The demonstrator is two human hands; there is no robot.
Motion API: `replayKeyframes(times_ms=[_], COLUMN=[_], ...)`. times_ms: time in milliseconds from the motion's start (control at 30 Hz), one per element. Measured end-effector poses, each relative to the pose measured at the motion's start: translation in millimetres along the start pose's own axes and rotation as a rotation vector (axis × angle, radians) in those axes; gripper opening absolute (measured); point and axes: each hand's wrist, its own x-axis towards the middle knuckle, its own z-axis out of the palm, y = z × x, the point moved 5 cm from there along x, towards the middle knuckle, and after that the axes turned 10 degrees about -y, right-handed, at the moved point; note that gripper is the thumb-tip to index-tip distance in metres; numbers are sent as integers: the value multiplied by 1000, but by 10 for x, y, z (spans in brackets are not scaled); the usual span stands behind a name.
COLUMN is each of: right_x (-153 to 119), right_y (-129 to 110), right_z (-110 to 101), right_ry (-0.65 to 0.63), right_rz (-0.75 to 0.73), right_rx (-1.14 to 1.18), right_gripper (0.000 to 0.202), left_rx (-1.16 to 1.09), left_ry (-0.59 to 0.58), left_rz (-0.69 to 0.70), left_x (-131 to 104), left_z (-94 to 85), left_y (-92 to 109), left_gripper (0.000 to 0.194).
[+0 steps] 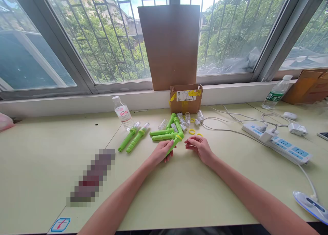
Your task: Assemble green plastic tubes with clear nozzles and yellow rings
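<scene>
My left hand (162, 151) is closed around a green plastic tube (174, 143), which tilts up to the right. A yellow ring circles the wide threaded top of this tube. Just right of it, my right hand (200, 149) has its thumb and fingers pinched together; whether anything small is between them I cannot make out. Beyond my hands lies a group of similar green tubes (164, 136), with clear plastic caps (188, 118) and loose yellow rings (192, 131) beside them. To the left, two green tubes (137, 139) fitted with clear tops lie side by side.
A water bottle (123, 113) stands behind the two capped tubes. At the back is a small cardboard box (186, 107). A power strip (278, 142) with cables occupies the right side, near another bottle (276, 93). A blurred-out patch (92, 177) covers something at left.
</scene>
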Motion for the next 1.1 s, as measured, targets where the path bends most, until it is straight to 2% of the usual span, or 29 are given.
replayKeyframes(times_ms=[500, 1100], right_x=[-1, -20], right_y=[4, -4], right_z=[8, 34], right_ry=[37, 18], right_rz=[-16, -53], right_rx=[-62, -105], right_gripper=[28, 31], left_rx=[-1, 29], left_ry=[0, 34], left_rz=[-3, 14], left_x=[-1, -1], left_z=[4, 14], left_y=[6, 10], left_gripper=[53, 44])
